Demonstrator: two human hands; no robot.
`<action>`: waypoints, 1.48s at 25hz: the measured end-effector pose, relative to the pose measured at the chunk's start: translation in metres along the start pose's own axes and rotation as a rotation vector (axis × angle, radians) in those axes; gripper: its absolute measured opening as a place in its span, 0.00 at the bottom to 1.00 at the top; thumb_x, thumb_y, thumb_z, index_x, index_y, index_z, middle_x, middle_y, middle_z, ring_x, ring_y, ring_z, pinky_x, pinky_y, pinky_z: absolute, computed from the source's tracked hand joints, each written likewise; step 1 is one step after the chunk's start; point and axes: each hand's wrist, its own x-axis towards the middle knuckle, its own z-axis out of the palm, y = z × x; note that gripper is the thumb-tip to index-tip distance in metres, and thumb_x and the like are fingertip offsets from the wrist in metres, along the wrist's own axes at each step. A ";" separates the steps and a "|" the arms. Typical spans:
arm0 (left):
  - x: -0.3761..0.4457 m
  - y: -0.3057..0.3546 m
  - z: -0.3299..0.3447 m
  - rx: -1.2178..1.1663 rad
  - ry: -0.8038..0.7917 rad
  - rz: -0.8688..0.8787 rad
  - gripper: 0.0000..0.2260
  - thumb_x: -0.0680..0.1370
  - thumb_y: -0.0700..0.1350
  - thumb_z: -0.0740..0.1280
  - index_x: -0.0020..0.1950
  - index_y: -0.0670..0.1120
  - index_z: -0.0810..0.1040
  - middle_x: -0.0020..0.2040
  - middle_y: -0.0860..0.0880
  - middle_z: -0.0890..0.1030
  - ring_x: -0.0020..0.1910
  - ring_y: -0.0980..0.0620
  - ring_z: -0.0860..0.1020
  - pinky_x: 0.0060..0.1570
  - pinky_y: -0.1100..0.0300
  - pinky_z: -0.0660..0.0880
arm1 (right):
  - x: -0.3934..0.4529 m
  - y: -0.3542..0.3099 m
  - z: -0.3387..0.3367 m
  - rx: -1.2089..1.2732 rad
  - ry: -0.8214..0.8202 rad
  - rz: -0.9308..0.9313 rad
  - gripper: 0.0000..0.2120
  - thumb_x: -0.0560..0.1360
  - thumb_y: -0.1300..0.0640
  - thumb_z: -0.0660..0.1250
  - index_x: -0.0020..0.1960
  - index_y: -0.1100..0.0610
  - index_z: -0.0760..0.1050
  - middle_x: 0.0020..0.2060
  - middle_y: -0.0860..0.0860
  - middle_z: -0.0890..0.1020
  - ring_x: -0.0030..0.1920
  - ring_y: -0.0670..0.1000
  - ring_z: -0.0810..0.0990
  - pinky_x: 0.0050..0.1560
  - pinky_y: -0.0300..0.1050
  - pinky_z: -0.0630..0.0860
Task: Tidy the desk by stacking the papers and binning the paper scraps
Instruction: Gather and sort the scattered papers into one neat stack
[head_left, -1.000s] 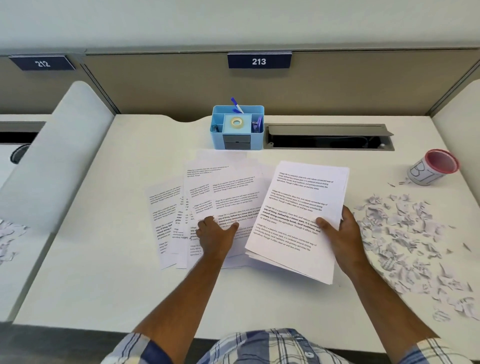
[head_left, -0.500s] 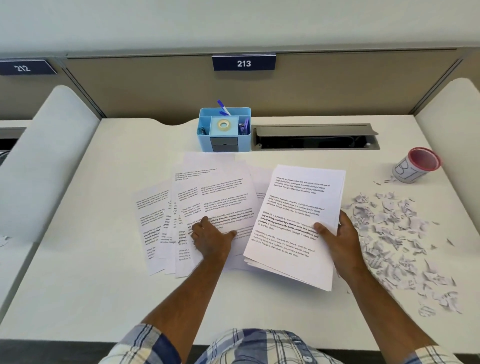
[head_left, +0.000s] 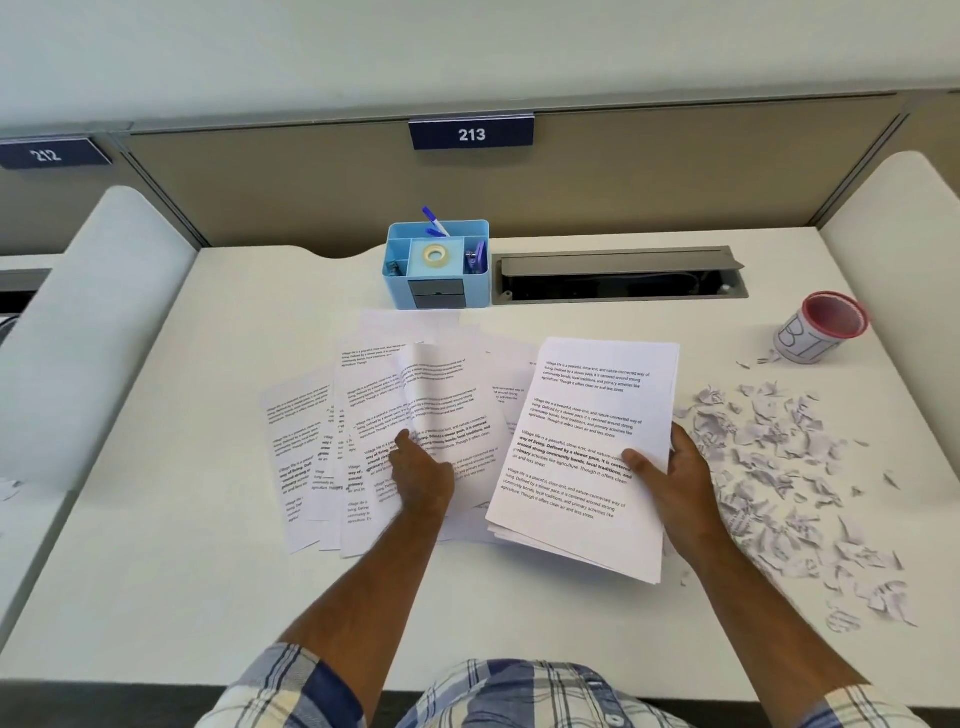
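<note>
Several printed sheets (head_left: 317, 447) lie fanned out on the white desk (head_left: 156, 571), left of centre. My left hand (head_left: 421, 473) grips the top sheet (head_left: 452, 410) of that fan, and its left edge curls up off the others. My right hand (head_left: 675, 478) holds a gathered stack of papers (head_left: 587, 415) by its right edge, thumb on top. A spread of torn paper scraps (head_left: 779, 467) covers the desk to the right of that stack. A small cup with a red rim (head_left: 818, 327), marked as a bin, stands at the back right.
A blue desk organiser (head_left: 436, 270) with tape and pens stands at the back centre. Beside it is an open cable slot (head_left: 618, 273). White side dividers (head_left: 98, 322) flank the desk, and a beige panel labelled 213 (head_left: 470, 134) runs behind.
My left hand has gone from resting flat on the fanned sheets to lifting the top sheet, whose left edge now curls upward. The stack in my right hand has barely moved.
</note>
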 end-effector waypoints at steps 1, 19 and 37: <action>0.001 -0.001 -0.001 -0.050 -0.006 -0.013 0.32 0.74 0.32 0.72 0.76 0.41 0.64 0.69 0.35 0.75 0.68 0.33 0.75 0.69 0.44 0.74 | 0.001 0.000 -0.001 0.000 -0.003 0.000 0.21 0.76 0.65 0.74 0.66 0.50 0.76 0.58 0.47 0.86 0.55 0.52 0.86 0.54 0.57 0.84; -0.028 0.019 -0.129 -0.877 -0.139 0.003 0.29 0.76 0.30 0.73 0.72 0.48 0.70 0.57 0.48 0.87 0.57 0.47 0.85 0.58 0.49 0.80 | 0.013 0.009 0.032 -0.082 -0.104 0.032 0.20 0.76 0.64 0.75 0.65 0.52 0.77 0.55 0.48 0.87 0.52 0.52 0.87 0.53 0.57 0.84; -0.027 0.005 -0.137 -0.728 -0.587 -0.017 0.24 0.78 0.46 0.76 0.73 0.46 0.75 0.64 0.47 0.85 0.64 0.46 0.83 0.70 0.42 0.76 | -0.011 -0.037 0.107 0.099 -0.231 0.030 0.17 0.80 0.60 0.70 0.68 0.53 0.76 0.60 0.53 0.85 0.59 0.58 0.85 0.59 0.60 0.81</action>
